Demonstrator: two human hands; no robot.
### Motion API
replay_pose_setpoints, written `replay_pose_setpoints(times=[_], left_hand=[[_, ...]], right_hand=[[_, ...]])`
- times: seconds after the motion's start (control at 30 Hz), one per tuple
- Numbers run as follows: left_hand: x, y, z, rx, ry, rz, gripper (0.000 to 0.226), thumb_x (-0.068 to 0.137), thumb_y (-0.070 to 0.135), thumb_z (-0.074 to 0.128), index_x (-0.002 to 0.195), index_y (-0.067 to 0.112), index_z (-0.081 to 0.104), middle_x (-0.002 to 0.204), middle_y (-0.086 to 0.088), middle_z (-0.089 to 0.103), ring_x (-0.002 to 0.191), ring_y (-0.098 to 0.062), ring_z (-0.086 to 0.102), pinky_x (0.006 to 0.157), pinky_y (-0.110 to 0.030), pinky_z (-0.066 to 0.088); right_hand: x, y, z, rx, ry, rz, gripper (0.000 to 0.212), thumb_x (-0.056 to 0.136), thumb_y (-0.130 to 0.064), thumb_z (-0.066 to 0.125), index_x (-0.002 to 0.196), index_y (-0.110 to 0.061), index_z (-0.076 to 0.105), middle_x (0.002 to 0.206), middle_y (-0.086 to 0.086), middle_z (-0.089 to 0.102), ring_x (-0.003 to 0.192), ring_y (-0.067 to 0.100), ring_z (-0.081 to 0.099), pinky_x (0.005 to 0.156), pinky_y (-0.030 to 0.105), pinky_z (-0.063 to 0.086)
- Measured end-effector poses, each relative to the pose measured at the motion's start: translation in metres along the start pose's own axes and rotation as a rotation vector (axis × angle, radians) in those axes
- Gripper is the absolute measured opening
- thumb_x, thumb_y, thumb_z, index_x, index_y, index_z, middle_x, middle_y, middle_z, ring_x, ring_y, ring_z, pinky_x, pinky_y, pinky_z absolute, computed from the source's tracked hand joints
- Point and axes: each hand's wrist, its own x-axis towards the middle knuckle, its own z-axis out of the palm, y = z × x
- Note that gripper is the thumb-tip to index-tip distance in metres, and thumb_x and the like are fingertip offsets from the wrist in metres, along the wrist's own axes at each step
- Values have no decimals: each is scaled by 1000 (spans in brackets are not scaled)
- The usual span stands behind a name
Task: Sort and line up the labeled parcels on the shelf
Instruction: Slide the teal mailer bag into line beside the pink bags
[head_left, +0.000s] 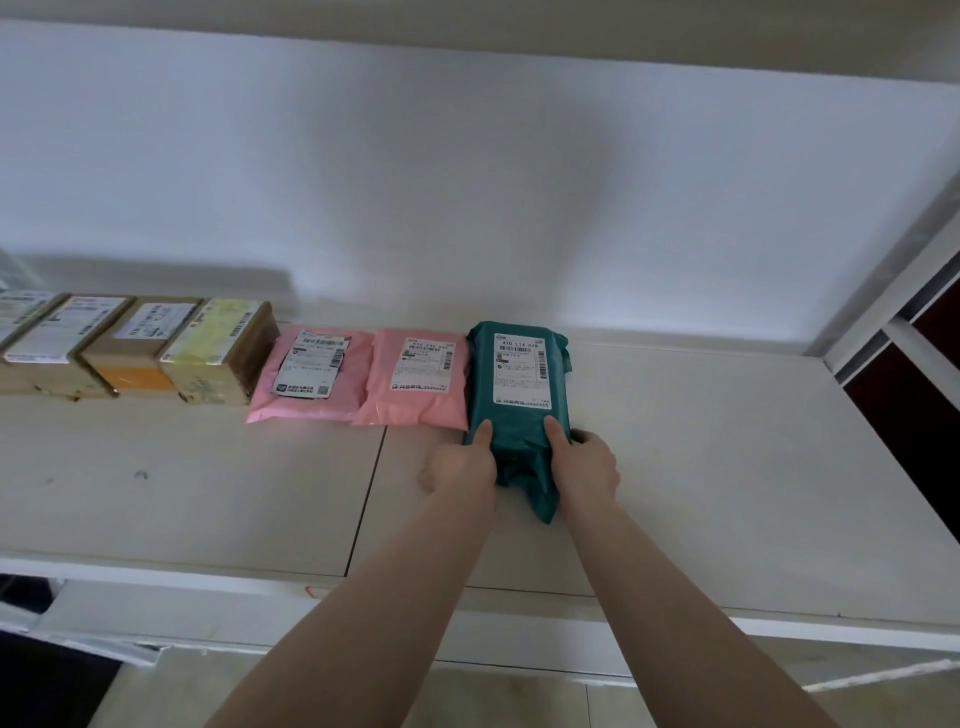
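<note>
Teal parcel (519, 384) lies gripped at its near end; left hand (460, 462) and right hand (587, 467) pinch it; pink parcel (415, 379) touches just left of the grip.

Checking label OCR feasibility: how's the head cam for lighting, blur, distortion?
Head view: dim, bluish light, soft shadow on the back wall; wide-angle bend in the shelf edges; left hand slightly motion-blurred; big code on the green parcel readable, fine print not; cardboard boxes at far left soft, their labels unreadable; no strong glare.
</note>
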Motion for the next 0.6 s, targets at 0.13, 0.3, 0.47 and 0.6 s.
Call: replay_pose_setpoints(times=[0.13,0.3,0.47,0.6], left_hand=[[-10,10,-7,122,-8,7,74,75,71,57,98,1,66,96,-16,68,92,-31,64,86,-41,54],[-8,8,-7,130,-7,22,78,74,74,55,103,3,66,103,-15,66,101,-32,61,92,-43,50],[-7,6,-14,-2,4,31,98,60,83,52,115,3,61,114,-20,63,107,-35,61,91,-47,52],[-8,29,-42,-253,100,157,72,71,58,71,121,9,56,117,-8,59,98,-25,61,88,-41,54]], right_hand=[[0,-2,-1,75,23,-18,59,88,-60,54,130,-19,62,122,6,69,108,30,63,86,36,49],[1,-1,-3,89,14,-22,61,87,-62,54,128,-19,63,120,5,70,108,30,63,90,36,50],[5,-3,-7,106,19,44,87,72,-79,49,136,-21,56,130,8,62,120,33,55,100,44,47],[9,-16,-10,93,71,18,87,79,-73,57,143,-14,47,139,14,53,129,35,46,102,45,41]])
